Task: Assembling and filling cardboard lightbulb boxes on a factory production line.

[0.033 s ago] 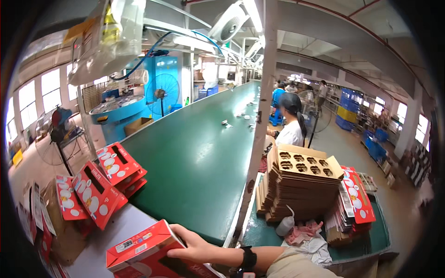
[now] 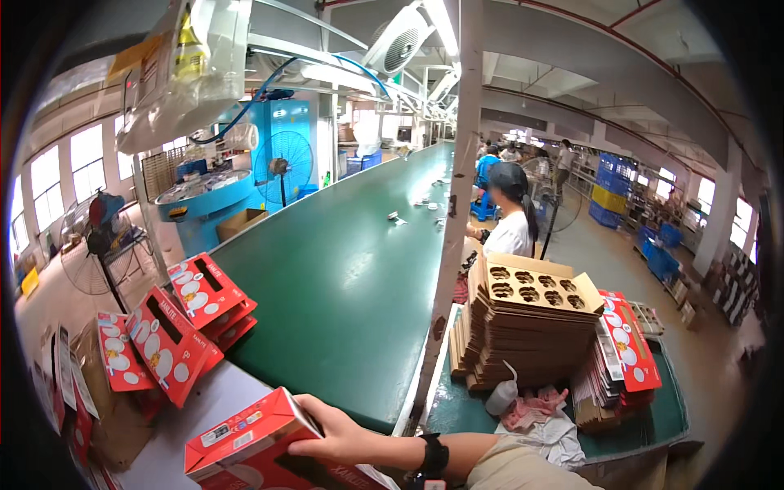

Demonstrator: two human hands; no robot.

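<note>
The right hand [image 2: 343, 433] is holding a red box [image 2: 245, 445] near the bottom of the view, a bit left of the middle. The fingers and thumb grip the box at its right end, and the box is tilted. I can't tell if the box rests on the white table [image 2: 200, 392] or is held just over it. The left hand is out of sight, so I can't tell what it is doing. A black watch [image 2: 437, 453] is on the right wrist, and the arm has a tan sleeve [image 2: 523, 467]. To the left of the box, red cartons [image 2: 167, 347] with dark windows lie in a messy pile. Past the box runs a long green belt [image 2: 343, 302], with a few small white parts [image 2: 397, 218] far along it. A tall post [image 2: 456, 220] stands at the belt's right side. Right of the post is a big stack of brown cardboard trays [image 2: 535, 327], and the top one has eight holes. A white squeeze bottle [image 2: 501, 398] and a pink cloth [image 2: 532, 411] are just in front of that stack. More red cartons are piled to its right. Behind it is a co-worker [image 2: 512, 234] in a white shirt and a dark cap.
</note>
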